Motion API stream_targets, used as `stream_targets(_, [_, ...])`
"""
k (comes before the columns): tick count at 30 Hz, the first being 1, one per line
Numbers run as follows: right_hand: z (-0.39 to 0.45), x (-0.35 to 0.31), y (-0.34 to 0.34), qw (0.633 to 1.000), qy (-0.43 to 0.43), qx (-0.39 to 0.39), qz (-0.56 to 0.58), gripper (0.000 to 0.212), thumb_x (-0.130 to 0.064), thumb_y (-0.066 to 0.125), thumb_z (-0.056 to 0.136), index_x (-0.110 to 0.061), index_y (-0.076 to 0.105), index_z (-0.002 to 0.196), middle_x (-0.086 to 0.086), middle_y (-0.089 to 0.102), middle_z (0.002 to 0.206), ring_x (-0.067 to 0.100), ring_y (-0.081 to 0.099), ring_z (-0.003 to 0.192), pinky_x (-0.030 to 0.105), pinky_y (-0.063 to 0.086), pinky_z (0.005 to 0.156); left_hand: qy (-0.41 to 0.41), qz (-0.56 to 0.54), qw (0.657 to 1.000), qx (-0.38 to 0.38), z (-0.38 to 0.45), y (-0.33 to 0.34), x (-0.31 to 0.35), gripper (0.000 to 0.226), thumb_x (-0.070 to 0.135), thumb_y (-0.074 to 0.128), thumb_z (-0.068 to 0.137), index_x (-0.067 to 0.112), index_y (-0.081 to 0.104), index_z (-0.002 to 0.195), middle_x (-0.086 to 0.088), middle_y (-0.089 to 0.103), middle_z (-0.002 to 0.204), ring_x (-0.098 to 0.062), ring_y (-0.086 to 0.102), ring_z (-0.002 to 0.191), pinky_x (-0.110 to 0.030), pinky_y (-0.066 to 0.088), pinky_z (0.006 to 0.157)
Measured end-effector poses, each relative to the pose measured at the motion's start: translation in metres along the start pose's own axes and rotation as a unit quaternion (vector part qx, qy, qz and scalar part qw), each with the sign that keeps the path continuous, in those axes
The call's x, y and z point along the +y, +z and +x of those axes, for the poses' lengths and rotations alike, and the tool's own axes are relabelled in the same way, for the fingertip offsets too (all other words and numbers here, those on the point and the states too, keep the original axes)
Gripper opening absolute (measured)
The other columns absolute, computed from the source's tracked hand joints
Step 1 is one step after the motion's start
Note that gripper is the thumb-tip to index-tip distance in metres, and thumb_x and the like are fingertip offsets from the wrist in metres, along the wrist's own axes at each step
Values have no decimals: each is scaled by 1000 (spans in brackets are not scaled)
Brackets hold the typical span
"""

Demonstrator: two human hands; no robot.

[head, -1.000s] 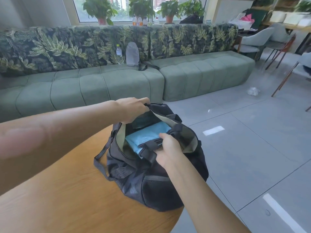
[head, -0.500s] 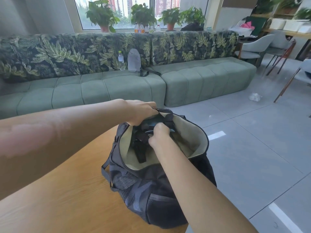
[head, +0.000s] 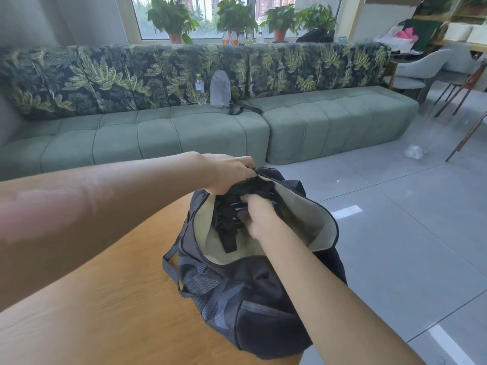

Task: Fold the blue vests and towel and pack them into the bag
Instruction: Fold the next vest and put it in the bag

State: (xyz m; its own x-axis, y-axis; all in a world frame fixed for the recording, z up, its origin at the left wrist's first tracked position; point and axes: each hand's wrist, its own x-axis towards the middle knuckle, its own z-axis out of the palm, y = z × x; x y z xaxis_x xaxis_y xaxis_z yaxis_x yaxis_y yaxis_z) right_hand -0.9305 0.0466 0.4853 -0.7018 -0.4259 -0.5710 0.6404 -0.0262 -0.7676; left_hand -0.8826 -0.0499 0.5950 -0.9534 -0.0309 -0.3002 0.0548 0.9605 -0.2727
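Note:
A dark duffel bag with a beige lining stands on the corner of the wooden table. Its mouth is open and its near flap hangs outward. My left hand grips the far rim of the bag at the top. Inside the opening, my right hand is curled around a black strap and buckle. The blue vests and towel are hidden from view inside the bag.
A long green sofa with leaf-print back cushions runs behind the table, with a water bottle and a grey pouch on it. Chairs stand at the right. Grey tiled floor lies beyond the table edge.
The bag was pulled upright and its mouth bunched together. The blue cloth seen inside a second ago is now hidden. My right hand moved from the near handle into the opening.

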Motion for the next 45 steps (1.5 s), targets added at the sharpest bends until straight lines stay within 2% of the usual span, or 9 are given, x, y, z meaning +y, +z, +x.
stream_targets(2, [-18, 10, -18, 986, -52, 8, -158, 14, -10, 63, 92, -8, 64, 106, 14, 71, 109, 25, 70, 86, 34, 60, 78, -7, -6, 1000, -1, 0, 2, -3, 67, -7, 51, 91, 18, 38, 151, -2, 23, 157, -20, 45, 74, -24, 26, 51])
stream_targets(4, [-31, 18, -33, 901, -214, 46, -374, 15, -12, 63, 94, -11, 65, 109, 4, 70, 106, 19, 67, 91, 27, 54, 78, -14, -8, 1000, 9, 0, 2, -5, 68, -7, 53, 90, 21, 39, 151, -3, 20, 158, -14, 41, 65, -23, 26, 48])
stream_targets(8, [-40, 22, -41, 554, -556, 70, -615, 33, -5, 76, 77, -12, 65, 107, 5, 63, 99, 24, 58, 90, 36, 53, 81, -13, -26, 999, 16, 5, 9, -11, 67, -5, 57, 90, 26, 43, 148, -3, 17, 158, -28, 56, 81, -40, 52, 64])
stream_targets(10, [-31, 9, -32, 452, -535, 45, -713, 48, -9, 79, 72, -9, 61, 116, 10, 62, 110, 28, 58, 102, 38, 50, 93, -13, -34, 999, 21, 5, 12, -13, 64, -4, 60, 90, 26, 47, 144, -2, 18, 157, -31, 59, 88, -46, 57, 75])
stream_targets(14, [-6, -28, -9, 363, -376, -77, -849, 58, -30, 65, 90, -9, 47, 141, 13, 53, 140, 30, 49, 128, 37, 37, 112, -17, -41, 999, 18, 7, 11, -13, 67, -7, 55, 87, 24, 45, 145, -1, 16, 158, -36, 60, 94, -49, 57, 78])
stream_targets(19, [30, -22, -1, 436, -313, -144, -831, 73, -52, 59, 91, -24, 31, 153, 10, 37, 157, 36, 37, 140, 44, 33, 114, -20, -49, 999, 5, 6, 8, -11, 67, -9, 51, 86, 22, 44, 145, -2, 19, 157, -38, 60, 99, -47, 55, 77])
stream_targets(23, [50, 5, -9, 388, -255, -119, -877, 82, -65, 47, 94, -24, 17, 160, 6, 10, 169, 41, 14, 152, 65, 16, 118, -24, -58, 998, -1, 3, 5, -9, 67, -10, 50, 86, 19, 44, 146, -4, 21, 155, -34, 54, 87, -36, 42, 59])
stream_targets(31, [25, -14, -10, 479, -284, -153, -817, 75, -50, 62, 91, -21, 31, 153, 9, 34, 159, 33, 39, 139, 38, 35, 109, -25, -95, 995, 17, -10, 15, 2, 61, 3, 48, 94, 28, 43, 150, 2, 21, 160, -36, 58, 113, -42, 53, 80])
stream_targets(45, [-120, 22, -32, 612, -489, -72, -617, 35, -23, 51, 102, -22, 54, 137, -5, 59, 133, 17, 52, 122, 37, 47, 102, -191, -240, 921, 238, -173, 65, 24, 30, 30, 50, 104, 29, 58, 133, 11, 39, 149, -17, 57, 110, -39, 52, 85])
